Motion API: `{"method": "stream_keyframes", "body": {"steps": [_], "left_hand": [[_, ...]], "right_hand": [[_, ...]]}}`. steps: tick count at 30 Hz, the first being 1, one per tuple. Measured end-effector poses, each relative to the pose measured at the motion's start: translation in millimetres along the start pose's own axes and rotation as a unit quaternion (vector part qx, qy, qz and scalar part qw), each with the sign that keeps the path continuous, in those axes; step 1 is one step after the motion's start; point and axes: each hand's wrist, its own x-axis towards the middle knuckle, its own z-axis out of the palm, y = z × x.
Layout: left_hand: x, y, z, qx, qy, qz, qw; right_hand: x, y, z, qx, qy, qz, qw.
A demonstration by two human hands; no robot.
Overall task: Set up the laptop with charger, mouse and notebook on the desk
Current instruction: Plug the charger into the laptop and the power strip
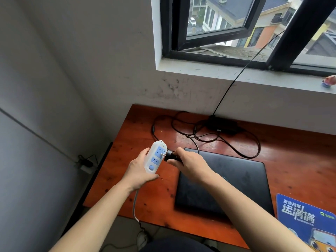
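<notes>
The head view looks down on a reddish-brown wooden desk (138, 202) set against a scuffed white wall below a black-framed window (218, 33). The left hand (140, 171) is wrapped around the back of a small white power strip with pale blue sockets and a round blue button (155, 158), lifted above the desk's left part and tilted so that its socket face turns to the right; the thumb lies under its lower end, and its grey cable (135, 206) hangs down past the desk's front edge. The right hand (189, 165) is closed on a black plug (171, 153), whose metal prongs touch the upper blue socket and are still visible between plug and strip. A cord runs from the plug back to the black charger brick (222, 125), which lies near the wall among loose loops of black cable (245, 151). A closed black laptop (227, 184) lies flat on the desk, partly under the right forearm. At the right edge of the desk a blue printed mouse pad (300, 215) lies just beside the laptop. A thin black wire (241, 70) climbs from the brick across the sill and out of the window.
</notes>
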Motion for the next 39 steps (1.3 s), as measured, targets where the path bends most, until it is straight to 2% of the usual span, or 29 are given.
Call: {"method": "stream_keyframes", "body": {"steps": [8, 12, 16, 19, 25, 29, 39], "left_hand": [[-1.6, 10.2, -13.9, -0.045, -0.049, 0.053, 0.996], [-2.0, 10.6, -15.4, -0.087, -0.072, 0.029, 0.993], [-2.3, 9.1, -18.0, -0.175, -0.112, 0.015, 0.978], [0.1, 6.9, -21.9, -0.202, -0.107, 0.006, 0.974], [1.9, 20.8, -22.6, -0.314, -0.116, -0.092, 0.938], [0.6, 33.8, -22.5, -0.273, -0.119, -0.177, 0.938], [-3.1, 38.6, -21.6, -0.236, -0.118, -0.185, 0.947]], "right_hand": [[2.3, -10.2, -7.0, -0.046, 0.011, -0.044, 0.998], [5.7, -13.4, -10.3, -0.054, 0.002, -0.051, 0.997], [6.8, -12.2, -12.2, -0.034, -0.036, -0.048, 0.998], [8.0, -12.0, -14.0, -0.024, -0.067, -0.047, 0.996], [7.4, -5.8, -9.6, -0.073, -0.027, -0.09, 0.993], [3.5, -8.5, -6.8, -0.093, -0.005, -0.176, 0.98], [-6.8, -27.4, -6.2, -0.159, 0.041, -0.209, 0.964]]}}
